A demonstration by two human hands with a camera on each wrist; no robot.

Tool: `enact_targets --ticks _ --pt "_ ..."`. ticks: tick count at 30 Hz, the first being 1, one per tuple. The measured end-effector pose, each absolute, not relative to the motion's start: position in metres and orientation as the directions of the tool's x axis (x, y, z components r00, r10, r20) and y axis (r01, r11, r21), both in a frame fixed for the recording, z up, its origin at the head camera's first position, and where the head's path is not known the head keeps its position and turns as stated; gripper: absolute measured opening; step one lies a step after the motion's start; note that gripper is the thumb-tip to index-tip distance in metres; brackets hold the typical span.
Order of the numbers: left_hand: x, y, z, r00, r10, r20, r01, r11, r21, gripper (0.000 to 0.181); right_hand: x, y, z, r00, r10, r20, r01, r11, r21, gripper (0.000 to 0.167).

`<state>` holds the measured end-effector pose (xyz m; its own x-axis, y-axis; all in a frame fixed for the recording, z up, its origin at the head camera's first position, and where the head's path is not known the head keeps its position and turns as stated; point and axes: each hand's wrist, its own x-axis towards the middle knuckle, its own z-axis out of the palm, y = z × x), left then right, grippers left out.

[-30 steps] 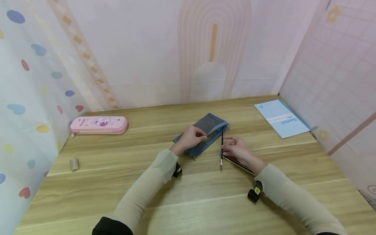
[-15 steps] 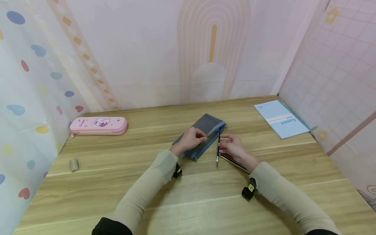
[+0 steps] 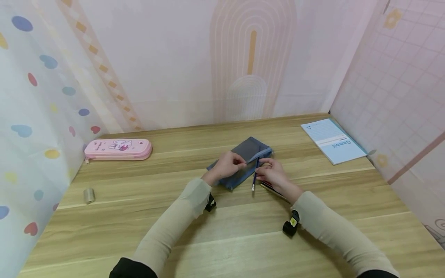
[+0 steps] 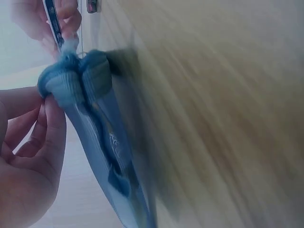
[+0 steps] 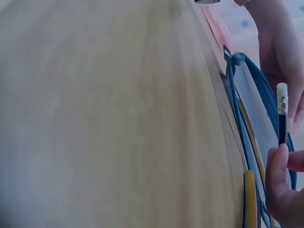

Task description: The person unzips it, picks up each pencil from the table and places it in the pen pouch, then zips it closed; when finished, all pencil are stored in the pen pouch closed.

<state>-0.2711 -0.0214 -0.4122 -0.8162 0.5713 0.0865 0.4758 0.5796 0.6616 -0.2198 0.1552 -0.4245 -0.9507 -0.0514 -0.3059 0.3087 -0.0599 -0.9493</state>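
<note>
A blue-grey mesh pencil pouch (image 3: 248,148) lies at the middle of the table with its zip edge parted. My left hand (image 3: 226,166) pinches the upper edge of the opening between thumb and fingers, as the left wrist view shows at the blue fabric rim (image 4: 61,85). In my right hand (image 3: 276,177) a dark blue pencil (image 3: 255,175) is pinched, its white eraser (image 5: 282,90) toward me. The pencil's far end is at the pouch's opening, partly hidden by mesh. Under the right hand, more pencils (image 3: 272,188) lie on the table; a yellow pencil (image 5: 249,199) shows close beside the pouch.
A pink pencil case (image 3: 118,149) with a rabbit picture sits at the back left. Nearer on that side stands a small grey cylinder (image 3: 89,195). A light blue notebook (image 3: 333,141) lies at the back right, close to the wall.
My right hand has moved left with the pencil, whose far end has come over the pouch's opening. The pouch has shifted slightly; my left hand keeps its place on the edge.
</note>
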Motion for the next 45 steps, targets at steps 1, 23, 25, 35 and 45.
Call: enact_targets --ticks 1,23,25,35,45 --pt "-0.271 -0.021 -0.412 -0.818 0.570 0.082 0.471 0.580 0.665 0.015 -0.220 0.154 -0.425 -0.951 -0.041 -0.308 0.310 -0.068 -0.948 0.048" --pt "-0.269 -0.014 -0.413 -0.830 0.556 0.045 0.423 0.575 0.700 0.015 -0.223 0.129 -0.429 -0.956 0.080 -0.283 0.278 -0.059 -0.959 0.055" --pt "-0.269 -0.014 -0.413 -0.830 0.555 0.050 0.422 0.567 0.708 0.015 -0.223 0.126 -0.429 -0.958 0.086 -0.272 0.268 -0.058 -0.962 0.055" --pt "-0.270 -0.015 -0.413 -0.836 0.548 0.041 0.391 0.541 0.745 0.016 -0.221 0.132 -0.429 -0.968 0.017 -0.252 0.250 -0.058 -0.966 0.050" --pt "-0.271 -0.017 -0.414 -0.844 0.535 0.041 0.386 0.551 0.740 0.016 -0.214 0.154 -0.422 -0.959 0.017 -0.284 0.282 -0.075 -0.956 0.047"
